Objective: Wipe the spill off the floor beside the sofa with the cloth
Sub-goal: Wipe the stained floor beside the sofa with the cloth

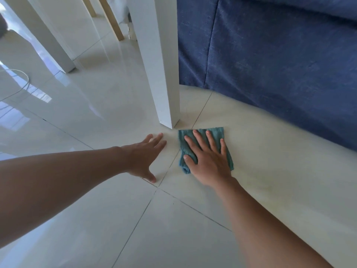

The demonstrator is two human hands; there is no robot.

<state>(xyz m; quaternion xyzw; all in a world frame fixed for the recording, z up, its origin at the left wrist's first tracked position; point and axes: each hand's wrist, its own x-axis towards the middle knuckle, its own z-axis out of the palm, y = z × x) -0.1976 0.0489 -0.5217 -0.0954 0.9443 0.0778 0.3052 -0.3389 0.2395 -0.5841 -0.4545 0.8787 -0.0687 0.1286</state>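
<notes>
A teal cloth (216,133) lies flat on the pale tiled floor (270,151) just in front of the blue sofa (280,55). My right hand (206,157) presses down on the cloth, palm flat and fingers spread. To its left, my left hand (144,157) rests flat on the bare tile, fingers apart and holding nothing. I cannot make out any clear spill on the glossy tile; the cloth and my hand hide the patch under them.
A white table leg (160,64) stands on the floor right behind the cloth, almost touching its far edge. More white legs (52,45) and a wooden leg (114,20) stand further back left. A thin white cable (23,86) curls at the far left.
</notes>
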